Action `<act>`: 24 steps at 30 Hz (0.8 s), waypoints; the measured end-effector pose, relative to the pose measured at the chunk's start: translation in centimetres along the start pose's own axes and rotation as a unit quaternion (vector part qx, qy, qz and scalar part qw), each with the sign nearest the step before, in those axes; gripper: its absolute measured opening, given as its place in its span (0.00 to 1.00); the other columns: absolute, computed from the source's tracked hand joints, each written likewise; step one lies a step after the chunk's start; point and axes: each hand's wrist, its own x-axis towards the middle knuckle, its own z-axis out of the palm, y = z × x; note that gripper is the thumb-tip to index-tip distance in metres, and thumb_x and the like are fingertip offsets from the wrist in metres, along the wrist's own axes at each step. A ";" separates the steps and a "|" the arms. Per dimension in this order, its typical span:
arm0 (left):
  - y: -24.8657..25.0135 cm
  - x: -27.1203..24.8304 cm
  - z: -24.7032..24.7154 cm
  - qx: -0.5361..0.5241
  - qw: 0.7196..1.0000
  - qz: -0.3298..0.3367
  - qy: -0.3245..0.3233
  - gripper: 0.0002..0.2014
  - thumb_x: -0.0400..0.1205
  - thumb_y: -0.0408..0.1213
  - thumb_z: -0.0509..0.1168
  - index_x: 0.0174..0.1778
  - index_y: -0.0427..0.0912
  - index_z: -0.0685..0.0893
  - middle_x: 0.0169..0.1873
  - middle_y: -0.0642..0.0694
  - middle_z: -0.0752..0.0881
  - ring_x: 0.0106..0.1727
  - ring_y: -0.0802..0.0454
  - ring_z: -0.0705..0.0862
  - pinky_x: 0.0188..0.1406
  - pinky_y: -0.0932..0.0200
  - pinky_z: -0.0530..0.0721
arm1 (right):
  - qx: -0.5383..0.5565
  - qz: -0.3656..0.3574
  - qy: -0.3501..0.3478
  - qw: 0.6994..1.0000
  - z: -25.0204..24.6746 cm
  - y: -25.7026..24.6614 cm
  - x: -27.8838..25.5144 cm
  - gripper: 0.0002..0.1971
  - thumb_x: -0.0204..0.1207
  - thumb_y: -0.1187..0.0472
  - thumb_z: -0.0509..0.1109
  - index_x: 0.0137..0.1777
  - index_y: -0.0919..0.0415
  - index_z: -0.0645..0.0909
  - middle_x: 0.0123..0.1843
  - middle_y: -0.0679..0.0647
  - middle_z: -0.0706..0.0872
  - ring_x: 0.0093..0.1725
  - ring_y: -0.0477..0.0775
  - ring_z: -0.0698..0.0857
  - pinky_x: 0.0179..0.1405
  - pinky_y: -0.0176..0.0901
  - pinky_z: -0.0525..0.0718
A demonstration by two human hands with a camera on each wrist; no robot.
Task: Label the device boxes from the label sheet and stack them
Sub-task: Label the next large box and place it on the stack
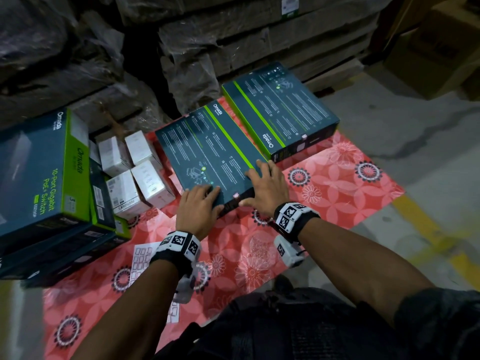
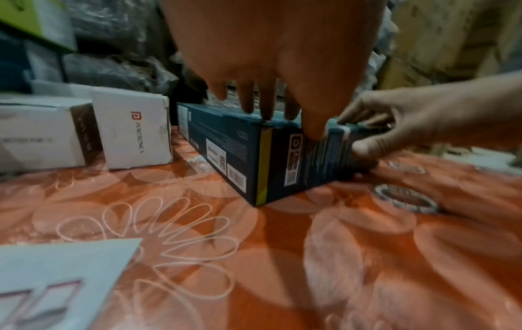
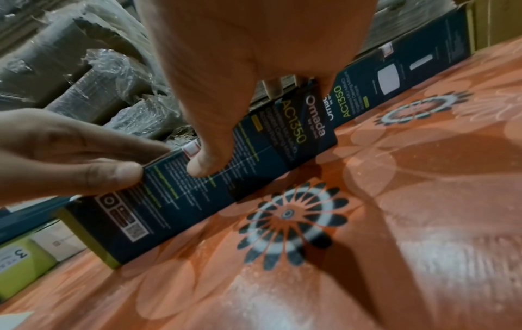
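Note:
Two flat teal device boxes lie side by side on a red floral mat (image 1: pixel 324 193). My left hand (image 1: pixel 215 198) grips the near left corner of the near box (image 1: pixel 207 152), fingers on top and thumb on its side face (image 2: pixel 293 160). My right hand (image 1: pixel 249 188) grips the same near edge further right, its thumb (image 3: pixel 203 167) pressed on the side beside a small pink-edged label (image 3: pixel 190 149). The far box (image 1: pixel 280 110) also carries a small label (image 1: pixel 304 136) on its side. The label sheet (image 1: pixel 141 258) lies on the mat, partly under my left wrist.
A stack of bigger teal and green switch boxes (image 1: pixel 39 178) stands at the left. Several small white boxes (image 1: pixel 135 172) sit between that stack and the near box. Plastic-wrapped cartons (image 1: pixel 181 48) wall off the back. A yellow floor line (image 1: pixel 428 229) runs at the right.

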 end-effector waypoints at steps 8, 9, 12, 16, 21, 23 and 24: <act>1.0 -0.2 2.2 0.019 0.999 0.031 -0.012 0.22 0.82 0.37 0.65 0.72 0.37 0.77 0.69 0.33 0.78 0.70 0.32 0.76 0.67 0.38 0.78 | 0.006 0.020 0.017 1.000 0.3 -0.9 0.0 0.39 0.65 0.32 0.77 0.71 0.51 0.72 0.82 0.57 0.65 0.84 0.69 0.56 0.81 0.62 0.62; 1.1 -0.1 2.2 0.019 0.999 0.030 -0.010 0.21 0.81 0.36 0.65 0.71 0.36 0.77 0.68 0.33 0.78 0.69 0.32 0.77 0.66 0.38 0.78 | 0.005 0.022 0.020 1.000 0.4 -1.0 0.1 0.37 0.66 0.33 0.77 0.70 0.51 0.72 0.81 0.57 0.66 0.84 0.69 0.57 0.80 0.62 0.63; 1.1 0.0 2.4 0.018 1.000 0.022 -0.009 0.23 0.78 0.32 0.68 0.70 0.36 0.78 0.68 0.32 0.79 0.69 0.32 0.77 0.67 0.38 0.78 | 0.005 0.024 0.018 1.000 0.4 -1.1 0.2 0.37 0.67 0.35 0.77 0.71 0.51 0.71 0.82 0.58 0.65 0.84 0.69 0.56 0.80 0.63 0.63; 1.2 -0.1 2.2 0.008 1.000 0.018 -0.012 0.23 0.78 0.33 0.68 0.70 0.36 0.79 0.68 0.32 0.79 0.70 0.32 0.77 0.68 0.37 0.77 | -0.002 0.008 -0.008 1.000 0.2 -0.6 0.1 0.41 0.65 0.31 0.75 0.73 0.52 0.70 0.84 0.58 0.61 0.85 0.70 0.53 0.81 0.65 0.60; 1.2 0.2 2.0 0.008 1.000 0.013 -0.019 0.22 0.80 0.35 0.64 0.71 0.37 0.77 0.69 0.33 0.78 0.72 0.33 0.75 0.70 0.38 0.75 | 0.002 0.023 0.008 1.000 0.0 -1.1 0.1 0.39 0.66 0.31 0.74 0.71 0.51 0.72 0.83 0.57 0.64 0.84 0.69 0.56 0.79 0.63 0.61; 1.2 0.1 2.0 0.012 1.000 0.014 -0.021 0.22 0.80 0.35 0.64 0.72 0.38 0.77 0.70 0.34 0.77 0.72 0.33 0.74 0.71 0.38 0.75 | -0.003 0.019 0.012 1.000 0.1 -1.3 -0.1 0.37 0.68 0.31 0.73 0.71 0.52 0.72 0.83 0.58 0.63 0.84 0.70 0.56 0.79 0.64 0.61; 1.1 0.1 2.0 0.015 1.000 0.016 -0.020 0.23 0.80 0.35 0.65 0.72 0.38 0.76 0.71 0.34 0.77 0.73 0.33 0.74 0.71 0.38 0.75 | -0.003 0.017 0.012 1.000 0.1 -1.2 -0.2 0.37 0.69 0.31 0.72 0.71 0.52 0.71 0.84 0.59 0.63 0.84 0.71 0.55 0.79 0.65 0.61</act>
